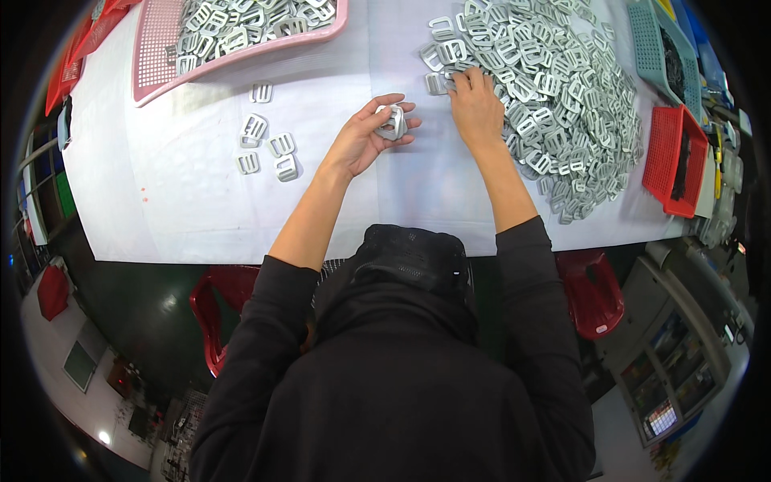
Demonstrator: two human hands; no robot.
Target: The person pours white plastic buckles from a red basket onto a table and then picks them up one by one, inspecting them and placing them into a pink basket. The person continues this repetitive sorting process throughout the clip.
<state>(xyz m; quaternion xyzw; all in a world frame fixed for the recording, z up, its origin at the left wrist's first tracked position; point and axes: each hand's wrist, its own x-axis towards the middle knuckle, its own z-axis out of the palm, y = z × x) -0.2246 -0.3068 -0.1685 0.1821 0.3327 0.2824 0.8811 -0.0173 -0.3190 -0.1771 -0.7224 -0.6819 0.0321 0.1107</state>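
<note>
Above the middle of the table, my left hand [361, 138] is closed round grey metal slide buckles [392, 123], pinched between thumb and fingers; how many it holds is hard to tell. My right hand [479, 111] reaches to the left edge of a large heap of the same buckles [554, 104]. Its fingertips are bent down onto a buckle there, partly hidden by the fingers. Just left of those fingertips lies a single buckle [435, 83]. Several loose buckles [281, 145] lie on the white table left of my left hand.
A pink plastic basket [241, 60] full of buckles stands at the far left. Along the right edge are a red basket [657, 161] and a blue-green basket [649, 48] with black material inside. The white-covered table [185, 217] ends close to my body, with red chairs [590, 297] beside it.
</note>
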